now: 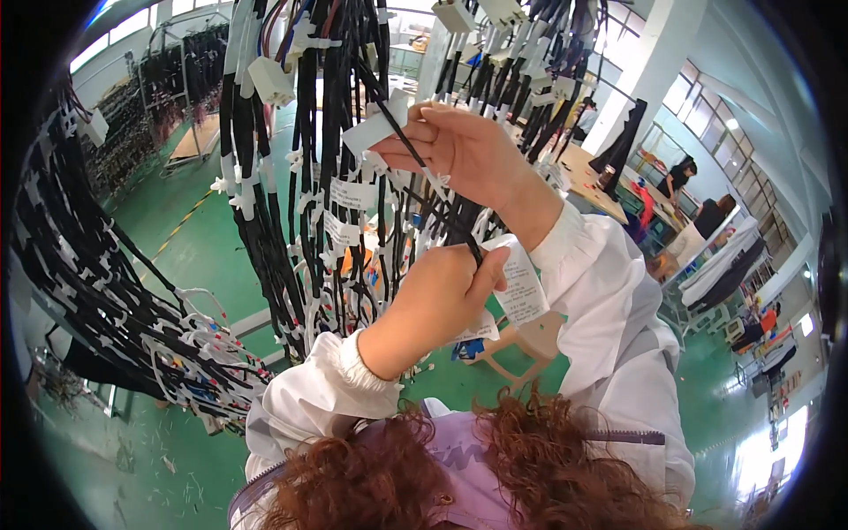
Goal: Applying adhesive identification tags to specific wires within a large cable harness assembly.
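My left hand is closed round a black taped wire harness, its thumb pressed along the cable. White printed labels hang beside that thumb. Above it, my right hand points left with curled fingers, pinching a blank-looking white label next to a slanting black cable branch. How the label meets the cable is partly hidden by the fingers. Just left of both hands, many black harnesses hang upright with white clips and more printed labels.
Another thick group of hanging harnesses curves along the left. White connectors dangle near the top. A beige stool stands behind my forearms on the green floor. Co-workers are at tables on the right, beyond a white pillar.
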### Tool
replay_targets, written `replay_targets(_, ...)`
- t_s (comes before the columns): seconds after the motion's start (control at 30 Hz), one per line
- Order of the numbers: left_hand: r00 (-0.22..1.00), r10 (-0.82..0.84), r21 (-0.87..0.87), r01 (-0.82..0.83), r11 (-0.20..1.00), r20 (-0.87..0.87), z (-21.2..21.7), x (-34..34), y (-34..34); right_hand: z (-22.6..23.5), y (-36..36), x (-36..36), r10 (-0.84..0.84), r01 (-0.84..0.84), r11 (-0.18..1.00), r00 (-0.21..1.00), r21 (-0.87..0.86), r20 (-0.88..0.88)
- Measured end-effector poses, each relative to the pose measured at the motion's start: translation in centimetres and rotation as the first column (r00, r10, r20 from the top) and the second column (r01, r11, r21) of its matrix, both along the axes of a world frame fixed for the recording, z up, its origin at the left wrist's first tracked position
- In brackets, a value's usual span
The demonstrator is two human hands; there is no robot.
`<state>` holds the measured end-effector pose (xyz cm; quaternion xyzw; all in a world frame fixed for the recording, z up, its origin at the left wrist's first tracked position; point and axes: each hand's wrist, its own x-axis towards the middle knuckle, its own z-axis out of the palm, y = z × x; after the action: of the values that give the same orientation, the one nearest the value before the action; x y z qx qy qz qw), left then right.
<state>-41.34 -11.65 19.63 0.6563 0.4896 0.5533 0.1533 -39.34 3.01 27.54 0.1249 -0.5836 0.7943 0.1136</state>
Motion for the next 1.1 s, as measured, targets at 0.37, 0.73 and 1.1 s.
replay_targets(0.37,0.923,-0.288,-0.098,0.321,0.942,0.255,2.1,0.2,-0.4,-0.9,-0.3,0.4,-0.033,0.103,0.878,0.987,0.468,-0.155)
replay_targets(0.73,0.971,-0.108,-0.067,0.125,0.990,0.213,1.1,1.3,2.2,0.7,-0.1,-1.4,-0.165,0.160,0.923,0.986,0.350,-0.014)
replay_targets(1.1,0.990,-0.004,-0.063,0.013,0.998,0.139,0.7,1.2,3.1,3.5,0.7,-2.7,-0.056,-0.042,0.930,0.966,0.366,0.253)
